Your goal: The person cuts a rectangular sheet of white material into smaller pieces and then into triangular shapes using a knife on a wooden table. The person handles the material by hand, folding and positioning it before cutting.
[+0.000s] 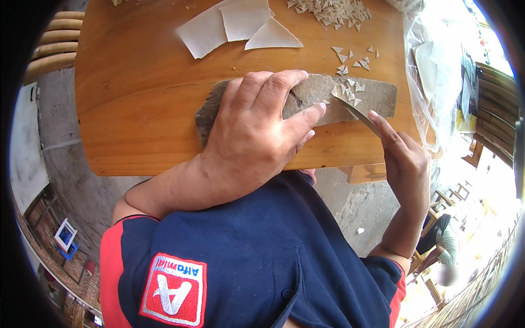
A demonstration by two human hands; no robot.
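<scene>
- Left grip (257, 131) lay spread flat, pressing the grey slab (317, 98) onto the table (136, 109).
- Right grip (402, 158) was clamped around a knife (355, 112), blade tip among pale triangular chips (347, 93).
- Beneath the left fingers, the slab looked stiff, thin and probably brittle; best held flat, near the cut.

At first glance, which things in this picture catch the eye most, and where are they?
In the middle, the left hand presses flat on a grey slab on the wooden table. To its right, the right hand holds a knife among small pale cut pieces; larger pale sheets lie behind.
</scene>
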